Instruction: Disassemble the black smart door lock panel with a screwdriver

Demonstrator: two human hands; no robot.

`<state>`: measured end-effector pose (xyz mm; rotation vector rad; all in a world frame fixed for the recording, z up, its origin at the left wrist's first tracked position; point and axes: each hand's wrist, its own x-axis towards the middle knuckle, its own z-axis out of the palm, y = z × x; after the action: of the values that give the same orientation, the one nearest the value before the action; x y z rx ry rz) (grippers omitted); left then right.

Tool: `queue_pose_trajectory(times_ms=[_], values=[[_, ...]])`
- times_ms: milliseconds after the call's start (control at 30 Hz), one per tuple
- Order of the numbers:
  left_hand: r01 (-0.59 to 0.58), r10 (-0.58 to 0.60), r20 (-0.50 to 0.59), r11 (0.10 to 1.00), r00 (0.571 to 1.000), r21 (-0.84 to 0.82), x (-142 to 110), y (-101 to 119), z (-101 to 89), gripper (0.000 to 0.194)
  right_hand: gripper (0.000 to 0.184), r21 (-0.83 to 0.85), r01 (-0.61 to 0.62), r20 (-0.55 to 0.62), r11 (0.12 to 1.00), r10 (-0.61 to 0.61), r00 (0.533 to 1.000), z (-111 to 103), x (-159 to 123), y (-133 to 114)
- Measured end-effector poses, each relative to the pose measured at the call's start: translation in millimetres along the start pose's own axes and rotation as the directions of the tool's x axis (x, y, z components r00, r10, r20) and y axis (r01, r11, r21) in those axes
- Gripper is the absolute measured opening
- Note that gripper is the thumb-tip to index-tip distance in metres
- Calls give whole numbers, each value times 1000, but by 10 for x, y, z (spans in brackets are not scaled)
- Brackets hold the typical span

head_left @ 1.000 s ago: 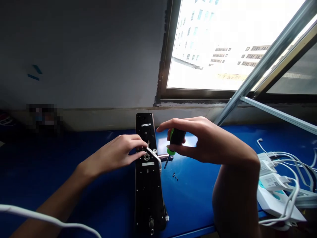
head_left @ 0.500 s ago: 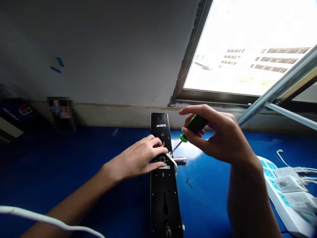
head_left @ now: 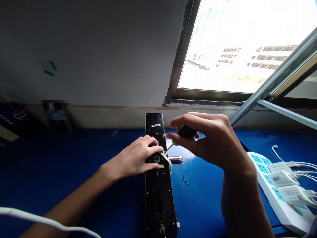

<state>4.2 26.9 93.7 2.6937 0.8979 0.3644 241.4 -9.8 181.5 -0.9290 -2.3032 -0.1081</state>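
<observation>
A long black panel (head_left: 158,190) with holes, small screws and white labels lies on the blue tabletop, pointing away from me. Across its upper half rests my left hand (head_left: 140,153), fingers bent, thumb and index finger apart. Its index fingertip touches the panel beside a white cable (head_left: 169,162) that curves over the right edge. My right hand (head_left: 203,137) is closed around the black and green handle of a screwdriver (head_left: 188,132). The tilted shaft reaches down to the panel's right side, close to my left index finger; the tip's exact contact is hidden.
Several small dark screws (head_left: 184,180) lie right of the panel, below a shiny cylindrical object (head_left: 176,159). A white power strip (head_left: 274,201) with plugged-in adapters stands at right. One white cable (head_left: 49,221) crosses the lower left. A wall and window (head_left: 235,76) stand behind.
The view has shifted slightly, so everything sits a little further left. My right hand has turned and lowered around the screwdriver handle. My left hand keeps its place on the panel.
</observation>
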Motion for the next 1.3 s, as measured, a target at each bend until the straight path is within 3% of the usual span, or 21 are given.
queue_pose_trajectory(times_ms=[100,167,300,467,600,767,933,1067,1233,1300], values=[[11,-11,-1,999,1000,-39,-22,-13,-25,40,44,123,-22,52,992,16,999,-30,-9,9],[18,-18,-6,999,1000,-42,-32,-15,-37,42,50,112,-31,36,993,27,999,-44,-13,35],[5,-5,3,1000,1000,-10,-28,-8,-33,45,32,55,-58,-10,997,59,998,-49,-13,69],[-3,3,6,1000,1000,-13,-17,3,-27,41,49,106,-33,26,994,31,999,-57,-21,38],[-1,2,14,1000,1000,-13,-18,-1,-33,41,23,18,-68,-27,998,68,997,-64,-22,23],[-16,16,10,1000,1000,7,-25,-22,-25,43,43,81,-59,25,995,57,998,-60,-5,-4],[-19,19,12,1000,1000,14,-32,-15,-21,45,23,31,-87,1,996,87,996,-48,-13,3],[-18,18,12,1000,1000,22,-37,-3,-29,44,45,133,-30,53,991,23,998,-62,-23,-1],[-19,19,14,1000,1000,20,-36,-13,-29,44,15,40,-63,11,997,63,998,-61,-20,-9],[-18,18,16,1000,1000,24,-37,-17,-27,45,25,72,-41,23,997,40,999,-60,-15,-8]])
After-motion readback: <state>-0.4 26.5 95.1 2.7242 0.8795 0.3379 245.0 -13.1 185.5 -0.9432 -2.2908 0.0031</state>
